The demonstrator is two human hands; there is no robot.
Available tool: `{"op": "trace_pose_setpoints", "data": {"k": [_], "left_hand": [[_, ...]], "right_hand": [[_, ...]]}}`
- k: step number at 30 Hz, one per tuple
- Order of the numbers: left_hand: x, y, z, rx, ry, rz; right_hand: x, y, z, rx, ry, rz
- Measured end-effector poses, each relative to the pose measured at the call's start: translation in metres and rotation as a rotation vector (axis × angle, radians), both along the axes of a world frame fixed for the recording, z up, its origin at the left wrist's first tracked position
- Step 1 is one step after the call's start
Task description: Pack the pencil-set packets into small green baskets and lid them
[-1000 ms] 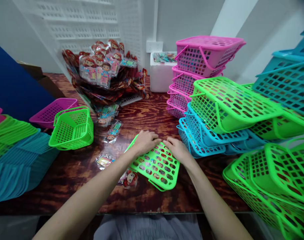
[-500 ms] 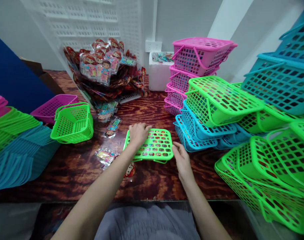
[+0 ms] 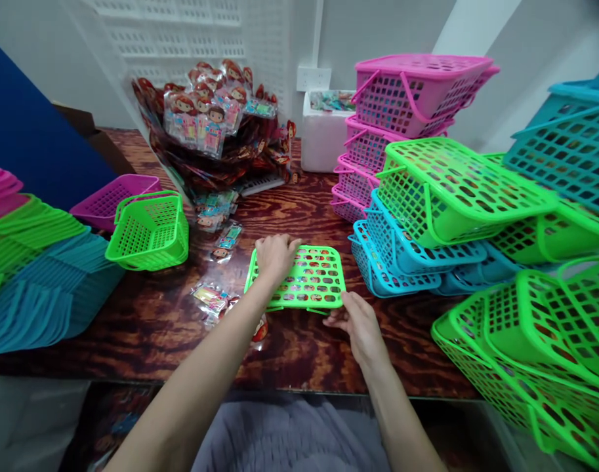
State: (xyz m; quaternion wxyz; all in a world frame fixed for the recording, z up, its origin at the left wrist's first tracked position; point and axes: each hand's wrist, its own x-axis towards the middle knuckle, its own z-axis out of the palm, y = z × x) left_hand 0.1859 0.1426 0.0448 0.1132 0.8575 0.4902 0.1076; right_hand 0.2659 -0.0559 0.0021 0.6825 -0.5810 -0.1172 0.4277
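Note:
A green plastic basket (image 3: 306, 278) with a perforated lid lies in front of me, and colourful contents show through the lid's holes. My left hand (image 3: 275, 259) is on the lid's left part, its fingers pressed together and curled toward the far edge. At the near right corner, my right hand (image 3: 359, 322) pinches the rim, thumb at the lid and fingers lower by the thin handle. To the left of the basket lie small clear packets (image 3: 210, 298) with printed cards, partly hidden by my left forearm.
An open green basket (image 3: 149, 229) and a magenta basket (image 3: 113, 200) stand left, beside nested baskets (image 3: 48, 282). Behind, a tipped white crate (image 3: 181, 39) spills cartoon packets (image 3: 205, 111). Filled pink baskets (image 3: 417, 95), blue baskets (image 3: 402, 262) and green baskets (image 3: 530, 347) crowd the right.
My right hand has shifted to the basket's near right corner, its fingers now reaching under the rim by the handle. My left hand stays on the lid. The view has shifted slightly.

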Motion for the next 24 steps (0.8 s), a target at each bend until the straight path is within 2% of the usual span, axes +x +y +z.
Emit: {"op": "trace_pose_setpoints", "data": {"k": [3, 6, 11, 15, 20, 24], "left_hand": [[0.001, -0.001, 0.0, 0.003, 0.024, 0.0], [0.001, -0.001, 0.001, 0.006, 0.049, -0.01], [-0.001, -0.003, 0.005, 0.008, 0.09, -0.069], [0.001, -0.008, 0.007, 0.043, 0.095, -0.128], [0.001, -0.009, 0.002, 0.084, 0.078, -0.149], [0.0, -0.009, -0.003, 0.078, 0.073, -0.13]], "right_hand": [[-0.006, 0.001, -0.005, 0.058, -0.026, -0.049], [-0.005, 0.001, -0.006, 0.061, -0.033, -0.027], [0.018, 0.006, 0.006, -0.004, -0.161, 0.053], [0.041, 0.029, 0.009, -0.031, -0.304, 0.018], [0.051, 0.062, -0.004, 0.04, -0.256, -0.009], [0.048, 0.07, -0.015, 0.105, -0.21, 0.013]]}}
